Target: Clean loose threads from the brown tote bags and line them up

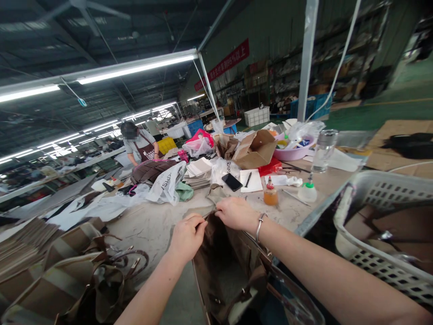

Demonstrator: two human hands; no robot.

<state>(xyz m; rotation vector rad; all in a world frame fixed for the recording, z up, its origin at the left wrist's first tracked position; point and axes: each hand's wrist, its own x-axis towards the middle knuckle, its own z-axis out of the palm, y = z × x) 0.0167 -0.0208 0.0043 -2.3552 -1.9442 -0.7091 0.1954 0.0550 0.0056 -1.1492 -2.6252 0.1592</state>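
A brown handbag (230, 266) stands open-mouthed in front of me, its dark lining showing. My left hand (188, 237) pinches the far end of its rim, thumb against fingers. Close beside it, my right hand (237, 213), with a bracelet at the wrist, grips the same rim from the right side. A small grey-green fabric piece (216, 193) lies on the worktable (158, 221) just beyond my fingers. What exactly sits between the fingertips is partly hidden.
Several brown bags (64, 271) crowd the left. A white basket (352, 243) stands right. Across the table are a phone (232, 182), a glue bottle (270, 195), a green-capped bottle (307, 193), a glass jar (324, 151) and a cardboard box (255, 149). A co-worker (140, 144) stands beyond.
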